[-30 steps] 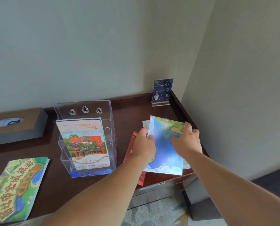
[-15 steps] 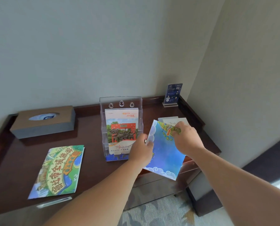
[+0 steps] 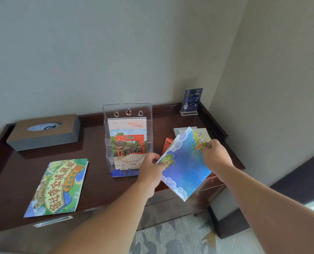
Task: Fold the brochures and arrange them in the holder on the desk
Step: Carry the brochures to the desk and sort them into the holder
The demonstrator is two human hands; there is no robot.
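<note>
Both hands, left [image 3: 150, 166] and right [image 3: 215, 157], pinch the blue brochure [image 3: 184, 168] above the counter's [image 3: 97, 184] front edge; next, slide it into the holder [image 3: 127, 110]

From my feed, both forearms run out of the bottom edge, so I see nothing past them. The blue brochure [image 3: 184, 167] covers most of the red brochure [image 3: 168, 143] and the pale sheets [image 3: 181, 130] lying on the desk [image 3: 97, 184], leaving only corners showing. The left hand [image 3: 150, 171] blocks the lower right corner of the clear holder [image 3: 127, 140] and part of the brochure standing in it; that hand's fingertips are tucked behind the blue sheet. The right hand [image 3: 215, 158] hides the blue brochure's right edge. Print on the small sign [image 3: 191, 100] in the back corner is too small for me to read. The tissue box [image 3: 44, 132] opening is blurred.
</note>
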